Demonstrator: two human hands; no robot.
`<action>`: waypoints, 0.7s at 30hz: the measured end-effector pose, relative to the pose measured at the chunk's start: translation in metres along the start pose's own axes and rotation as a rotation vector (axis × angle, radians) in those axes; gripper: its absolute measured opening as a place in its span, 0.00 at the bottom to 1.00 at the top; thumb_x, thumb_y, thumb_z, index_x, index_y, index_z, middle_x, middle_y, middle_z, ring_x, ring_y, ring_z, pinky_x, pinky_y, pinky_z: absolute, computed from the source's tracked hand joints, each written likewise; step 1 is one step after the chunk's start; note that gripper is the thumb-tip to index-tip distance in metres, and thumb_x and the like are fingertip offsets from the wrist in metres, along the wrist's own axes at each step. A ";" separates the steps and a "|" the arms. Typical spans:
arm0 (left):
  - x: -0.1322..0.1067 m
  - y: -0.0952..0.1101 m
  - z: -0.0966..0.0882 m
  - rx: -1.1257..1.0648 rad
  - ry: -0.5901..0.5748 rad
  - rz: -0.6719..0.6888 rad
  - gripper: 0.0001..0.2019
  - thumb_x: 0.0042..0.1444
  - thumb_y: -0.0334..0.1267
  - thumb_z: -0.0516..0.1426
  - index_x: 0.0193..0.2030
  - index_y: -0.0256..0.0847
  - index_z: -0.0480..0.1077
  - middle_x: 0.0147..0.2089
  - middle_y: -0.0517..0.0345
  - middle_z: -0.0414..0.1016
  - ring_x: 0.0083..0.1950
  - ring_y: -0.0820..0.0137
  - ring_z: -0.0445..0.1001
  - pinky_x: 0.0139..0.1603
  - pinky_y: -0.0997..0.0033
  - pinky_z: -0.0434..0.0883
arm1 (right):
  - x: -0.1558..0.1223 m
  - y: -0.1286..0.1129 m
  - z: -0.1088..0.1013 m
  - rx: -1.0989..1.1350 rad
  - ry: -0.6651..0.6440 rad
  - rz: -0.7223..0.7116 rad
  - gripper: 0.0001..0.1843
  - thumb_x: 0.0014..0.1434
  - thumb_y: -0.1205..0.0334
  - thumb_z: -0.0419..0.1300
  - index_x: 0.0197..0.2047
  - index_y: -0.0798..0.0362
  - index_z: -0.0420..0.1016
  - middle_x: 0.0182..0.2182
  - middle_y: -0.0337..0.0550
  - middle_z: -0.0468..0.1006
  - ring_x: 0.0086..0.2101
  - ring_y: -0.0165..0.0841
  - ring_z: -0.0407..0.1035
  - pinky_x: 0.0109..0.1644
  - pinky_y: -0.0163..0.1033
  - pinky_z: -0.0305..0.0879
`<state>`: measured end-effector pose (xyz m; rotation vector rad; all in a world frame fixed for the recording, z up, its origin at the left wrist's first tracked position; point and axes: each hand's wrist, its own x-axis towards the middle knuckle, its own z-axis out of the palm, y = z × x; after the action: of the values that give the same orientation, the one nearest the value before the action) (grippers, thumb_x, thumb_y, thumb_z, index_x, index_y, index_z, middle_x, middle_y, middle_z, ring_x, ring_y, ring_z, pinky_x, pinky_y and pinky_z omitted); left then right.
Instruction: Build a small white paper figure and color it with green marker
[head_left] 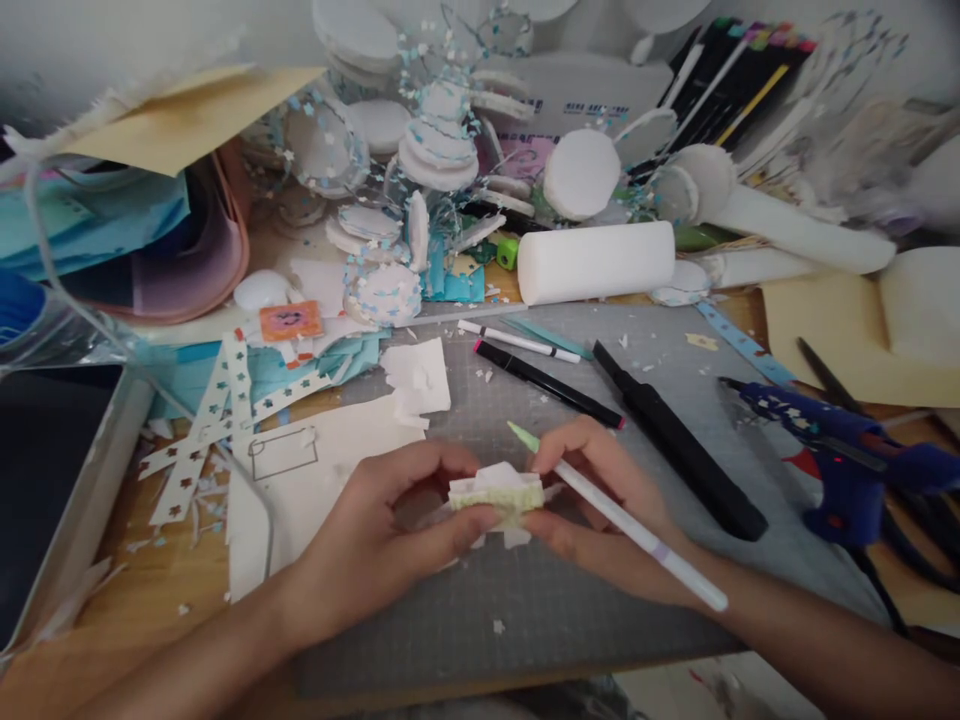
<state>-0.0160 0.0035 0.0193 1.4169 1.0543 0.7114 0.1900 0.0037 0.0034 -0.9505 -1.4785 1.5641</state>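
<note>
My left hand pinches a small white foam piece with a pale green edge, held just above the grey cutting mat. My right hand touches the same piece with thumb and fingertips and also grips a white marker with a green tip, which lies across the fingers and points up and left. Both hands are closed around what they hold. The underside of the foam piece is hidden by my fingers.
Two black markers and a white pen lie on the mat beyond my hands. A blue glue gun rests at the right. A white foam cylinder, foam discs and paper scraps crowd the back. A tablet sits left.
</note>
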 end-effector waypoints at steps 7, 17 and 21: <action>0.000 0.000 0.000 -0.010 -0.013 -0.058 0.09 0.55 0.41 0.61 0.33 0.37 0.72 0.29 0.59 0.72 0.32 0.74 0.69 0.32 0.78 0.67 | -0.002 0.001 -0.002 0.033 0.004 0.016 0.14 0.54 0.68 0.63 0.40 0.46 0.64 0.30 0.34 0.66 0.28 0.25 0.64 0.28 0.28 0.65; -0.001 -0.004 0.002 -0.273 -0.092 0.047 0.26 0.52 0.30 0.64 0.56 0.46 0.63 0.45 0.58 0.77 0.49 0.70 0.73 0.46 0.77 0.70 | 0.002 -0.005 -0.004 0.106 0.105 0.126 0.11 0.55 0.63 0.64 0.37 0.48 0.63 0.27 0.31 0.64 0.22 0.21 0.60 0.22 0.26 0.61; -0.003 -0.004 0.002 -0.226 -0.053 0.124 0.26 0.52 0.25 0.63 0.55 0.49 0.64 0.46 0.61 0.77 0.49 0.73 0.74 0.51 0.78 0.70 | 0.002 -0.002 -0.004 0.233 0.047 0.202 0.12 0.56 0.58 0.63 0.38 0.47 0.62 0.27 0.31 0.65 0.21 0.22 0.62 0.22 0.27 0.63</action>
<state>-0.0166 -0.0006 0.0158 1.3055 0.8221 0.8508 0.1926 0.0075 0.0054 -1.0152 -1.1657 1.8003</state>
